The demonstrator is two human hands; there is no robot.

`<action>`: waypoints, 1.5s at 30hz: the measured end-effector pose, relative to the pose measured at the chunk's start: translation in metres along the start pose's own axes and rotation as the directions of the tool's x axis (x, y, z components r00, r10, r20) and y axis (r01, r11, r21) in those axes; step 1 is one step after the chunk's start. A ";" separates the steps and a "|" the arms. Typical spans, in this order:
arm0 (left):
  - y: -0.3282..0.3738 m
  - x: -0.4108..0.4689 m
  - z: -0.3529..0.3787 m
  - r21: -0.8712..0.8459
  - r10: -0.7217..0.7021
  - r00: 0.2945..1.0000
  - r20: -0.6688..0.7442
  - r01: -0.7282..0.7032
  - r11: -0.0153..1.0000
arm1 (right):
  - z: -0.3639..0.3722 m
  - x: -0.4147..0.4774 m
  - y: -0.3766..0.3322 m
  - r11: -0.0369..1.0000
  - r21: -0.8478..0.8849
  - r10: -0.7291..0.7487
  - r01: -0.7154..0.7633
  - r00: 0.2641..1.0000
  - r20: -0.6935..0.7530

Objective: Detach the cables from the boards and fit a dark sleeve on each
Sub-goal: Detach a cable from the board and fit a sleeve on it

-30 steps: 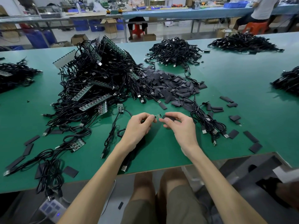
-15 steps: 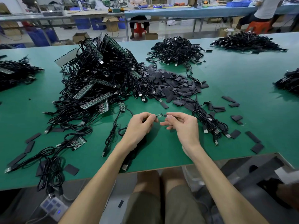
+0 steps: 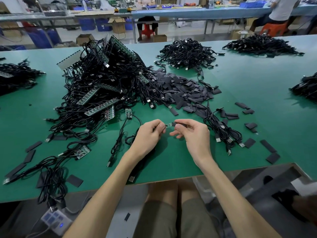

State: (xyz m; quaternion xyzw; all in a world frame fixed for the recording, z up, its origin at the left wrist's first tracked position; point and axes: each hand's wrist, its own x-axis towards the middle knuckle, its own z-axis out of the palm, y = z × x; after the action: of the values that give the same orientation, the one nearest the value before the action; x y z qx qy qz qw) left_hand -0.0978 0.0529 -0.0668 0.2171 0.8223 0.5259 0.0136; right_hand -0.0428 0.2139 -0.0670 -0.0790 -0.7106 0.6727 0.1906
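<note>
Over the green tabletop (image 3: pixel 257 86), the left hand (image 3: pixel 149 134) pinches a small green circuit board (image 3: pixel 169 124) level while the right hand (image 3: pixel 193 134) pinches a flat dark sleeve (image 3: pixel 177 124) at its end (aligning them, we judge).

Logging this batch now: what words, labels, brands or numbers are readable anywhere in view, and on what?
No text is legible anywhere.
small board, held by the left hand, dark sleeve in the right hand: markings too small.
board strips in the cable pile: print too small.
cardboard boxes in the background: blurred, nothing legible.
power strip: blue light only, no readable label.
</note>
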 end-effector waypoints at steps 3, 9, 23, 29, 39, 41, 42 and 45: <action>-0.002 -0.001 0.001 0.087 0.069 0.997 -0.046 -0.064 0.994 | 0.001 -0.002 -0.003 0.998 -0.052 -0.046 0.046 0.999 0.008; -0.006 0.004 0.000 0.128 0.057 0.998 0.035 -0.061 0.990 | 0.006 -0.003 -0.002 0.975 -0.202 -0.068 0.095 0.988 0.135; 0.006 -0.005 -0.004 -0.304 -0.027 1.000 -0.007 0.024 0.952 | 0.002 -0.003 -0.003 0.994 -0.100 -0.029 0.033 0.999 0.040; 0.005 -0.005 -0.006 -0.335 -0.019 1.000 0.003 0.019 0.942 | 0.002 -0.003 -0.002 0.996 -0.079 -0.031 0.041 0.993 0.116; 0.004 -0.004 -0.004 -0.302 -0.017 1.000 0.012 0.020 0.953 | 0.005 -0.004 -0.005 0.924 -0.358 -0.100 0.133 0.989 0.109; 0.003 -0.004 -0.004 -0.275 -0.028 1.000 -0.003 0.026 0.961 | 0.008 -0.007 -0.007 0.815 -0.528 -0.185 0.238 0.971 0.153; 0.003 -0.004 -0.004 -0.266 -0.032 0.999 -0.011 0.028 0.963 | 0.010 -0.009 -0.008 0.775 -0.575 -0.196 0.264 0.964 0.178; 0.003 -0.003 -0.004 -0.245 -0.031 0.999 -0.015 0.026 0.969 | 0.012 -0.012 -0.010 0.722 -0.639 -0.177 0.265 0.964 0.200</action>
State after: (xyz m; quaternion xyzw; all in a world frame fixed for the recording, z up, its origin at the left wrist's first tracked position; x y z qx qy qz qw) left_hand -0.0951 0.0498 -0.0630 0.1969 0.7543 0.6250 0.0399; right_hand -0.0346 0.1978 -0.0592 -0.0138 -0.9168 0.3538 0.1846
